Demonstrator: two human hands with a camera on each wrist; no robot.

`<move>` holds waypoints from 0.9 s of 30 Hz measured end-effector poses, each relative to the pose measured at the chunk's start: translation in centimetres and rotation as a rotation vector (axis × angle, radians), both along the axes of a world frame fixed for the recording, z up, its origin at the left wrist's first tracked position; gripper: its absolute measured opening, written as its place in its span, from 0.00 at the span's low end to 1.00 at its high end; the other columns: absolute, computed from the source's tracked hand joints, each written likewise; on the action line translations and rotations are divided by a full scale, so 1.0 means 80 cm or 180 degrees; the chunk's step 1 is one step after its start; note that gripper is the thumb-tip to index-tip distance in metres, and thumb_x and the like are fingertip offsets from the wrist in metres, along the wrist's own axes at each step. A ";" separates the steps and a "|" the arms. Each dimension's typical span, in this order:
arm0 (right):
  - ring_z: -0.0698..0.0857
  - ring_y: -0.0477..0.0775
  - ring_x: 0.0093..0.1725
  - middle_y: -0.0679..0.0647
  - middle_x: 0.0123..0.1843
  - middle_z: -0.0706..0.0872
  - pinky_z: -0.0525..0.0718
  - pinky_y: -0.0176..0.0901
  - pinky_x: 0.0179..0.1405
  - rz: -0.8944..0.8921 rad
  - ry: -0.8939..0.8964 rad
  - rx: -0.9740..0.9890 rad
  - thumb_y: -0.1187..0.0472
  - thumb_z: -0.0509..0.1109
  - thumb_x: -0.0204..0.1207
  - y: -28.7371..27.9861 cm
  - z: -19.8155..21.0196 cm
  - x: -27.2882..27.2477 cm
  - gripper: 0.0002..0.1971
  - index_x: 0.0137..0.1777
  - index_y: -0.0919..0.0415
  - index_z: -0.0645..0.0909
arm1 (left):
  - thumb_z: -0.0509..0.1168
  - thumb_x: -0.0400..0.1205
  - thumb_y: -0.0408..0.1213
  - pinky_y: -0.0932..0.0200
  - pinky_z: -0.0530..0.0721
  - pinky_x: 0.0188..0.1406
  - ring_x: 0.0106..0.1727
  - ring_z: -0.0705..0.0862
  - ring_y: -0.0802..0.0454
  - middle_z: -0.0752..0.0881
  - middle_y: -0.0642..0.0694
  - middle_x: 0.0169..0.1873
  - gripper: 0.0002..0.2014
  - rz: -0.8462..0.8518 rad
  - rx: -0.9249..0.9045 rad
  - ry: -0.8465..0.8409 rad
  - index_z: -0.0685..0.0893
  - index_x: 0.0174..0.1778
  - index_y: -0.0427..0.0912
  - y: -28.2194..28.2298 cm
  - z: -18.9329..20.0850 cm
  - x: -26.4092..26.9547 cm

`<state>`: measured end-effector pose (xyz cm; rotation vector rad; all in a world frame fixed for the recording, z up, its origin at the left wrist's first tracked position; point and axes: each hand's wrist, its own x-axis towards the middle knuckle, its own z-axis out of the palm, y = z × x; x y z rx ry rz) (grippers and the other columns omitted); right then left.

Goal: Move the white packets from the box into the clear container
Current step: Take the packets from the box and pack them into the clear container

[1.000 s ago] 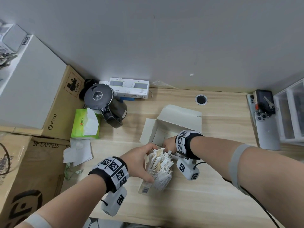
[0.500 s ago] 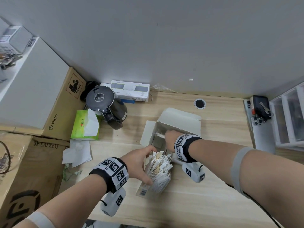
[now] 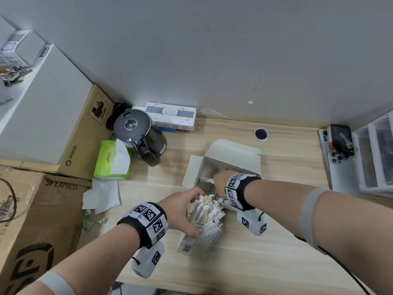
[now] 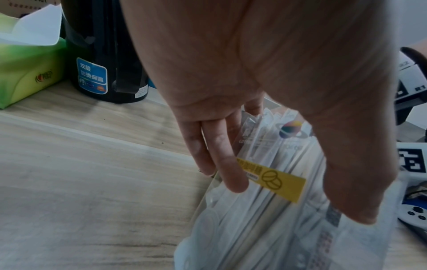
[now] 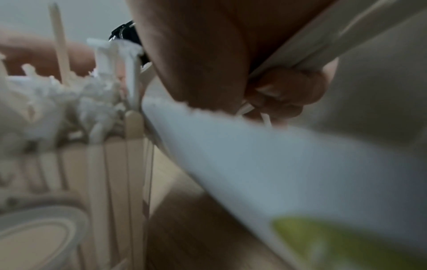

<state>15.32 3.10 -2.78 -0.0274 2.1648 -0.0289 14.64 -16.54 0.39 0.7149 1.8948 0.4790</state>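
White card: the box stands open on the wooden desk, its lid flap folded back toward the wall, just behind the clear container.
Step in hand: we read this as the pick-up, with our right hand reaching down inside the box.
Right grip: in the blurred right wrist view the fingers look curled round a few thin white packets; we cannot say how many.
Left grip: our left hand steadies the clear container, straight fingers laid against its far side and the thumb on the near wall.
Where the packets are: most stand upright and crowded in the container; those left in the box are mostly hidden by our hand.
Next move: we judge it calls for lifting the pinched packets clear of the box wall, carrying them the short way over, and finding a gap among the standing ones while the left hand keeps the container from tipping.
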 end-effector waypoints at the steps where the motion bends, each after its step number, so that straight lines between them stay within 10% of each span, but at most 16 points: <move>1: 0.76 0.54 0.24 0.55 0.32 0.79 0.80 0.40 0.27 -0.0061 0.0026 -0.0021 0.66 0.70 0.70 0.002 -0.001 0.001 0.03 0.42 0.63 0.84 | 0.87 0.62 0.46 0.75 0.74 0.25 0.32 0.81 0.59 0.82 0.52 0.59 0.48 -0.0003 0.0002 -0.0002 0.67 0.74 0.59 0.001 0.000 0.000; 10: 0.82 0.67 0.62 0.65 0.74 0.66 0.84 0.54 0.56 -0.0149 -0.0019 -0.0016 0.60 0.68 0.79 -0.005 -0.005 0.005 0.27 0.77 0.59 0.67 | 0.88 0.63 0.45 0.76 0.74 0.26 0.32 0.81 0.60 0.82 0.53 0.55 0.48 0.0018 -0.0030 -0.0029 0.67 0.75 0.57 0.002 0.001 0.000; 19: 0.80 0.58 0.38 0.63 0.73 0.68 0.78 0.47 0.36 -0.0102 -0.0009 -0.0183 0.63 0.69 0.78 -0.007 -0.001 0.002 0.20 0.70 0.60 0.76 | 0.88 0.63 0.44 0.77 0.73 0.24 0.30 0.81 0.64 0.82 0.52 0.55 0.47 0.0017 -0.0029 -0.0032 0.68 0.73 0.57 0.002 0.003 0.000; 22: 0.67 0.53 0.31 0.62 0.79 0.63 0.75 0.47 0.45 -0.0325 -0.0045 -0.0142 0.62 0.70 0.79 -0.009 -0.010 -0.001 0.26 0.76 0.63 0.71 | 0.88 0.62 0.45 0.77 0.73 0.25 0.32 0.81 0.65 0.82 0.53 0.57 0.47 -0.0030 -0.0034 0.0013 0.68 0.73 0.58 0.002 0.003 0.000; 27: 0.77 0.67 0.66 0.65 0.80 0.62 0.75 0.55 0.69 -0.0615 -0.0030 -0.0288 0.57 0.73 0.77 -0.007 -0.010 0.003 0.30 0.78 0.63 0.70 | 0.88 0.60 0.46 0.71 0.78 0.28 0.31 0.83 0.61 0.83 0.52 0.58 0.46 -0.0002 0.0024 -0.0037 0.68 0.70 0.61 0.001 0.000 0.000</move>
